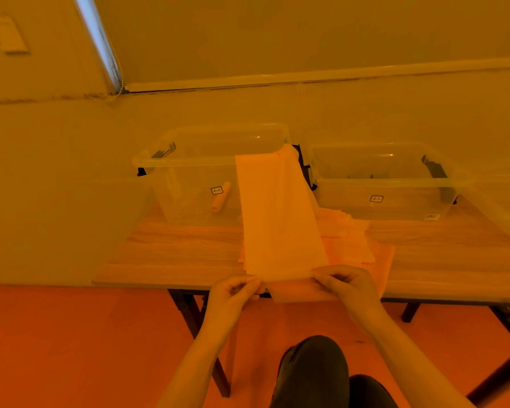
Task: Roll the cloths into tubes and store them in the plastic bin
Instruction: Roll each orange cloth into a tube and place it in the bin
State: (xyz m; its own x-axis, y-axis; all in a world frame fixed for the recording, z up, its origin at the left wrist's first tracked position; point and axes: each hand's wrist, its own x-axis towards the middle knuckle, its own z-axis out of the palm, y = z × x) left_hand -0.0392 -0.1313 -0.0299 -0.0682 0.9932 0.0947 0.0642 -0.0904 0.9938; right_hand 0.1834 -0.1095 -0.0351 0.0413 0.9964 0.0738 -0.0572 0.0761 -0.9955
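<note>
- Hands first: we see the left hand [233, 293] and the right hand [346, 284] apart from each other at the near edge of the table [174, 254], each pinching one near corner of a long cloth [280, 219] between curled fingers and thumb.
- Between the two hands the near end of the cloth folds over the table edge and hangs a little below it.
- From there the cloth stretches away from us as a flat strip, rising to the rim of the left plastic bin [195, 160], where its far end drapes over the bin's right corner.
- Under the strip we see a pile of further cloths [354, 245] lying flat on the table, spread toward the right.
- Inside the left plastic bin one rolled cloth [221, 197] lies as a tube, near the front wall.
- A second clear bin [389, 184] stands just beside the first, to its right, on the same table.
- Below the table we see dark legs and a knee [315, 375] in dark fabric.
</note>
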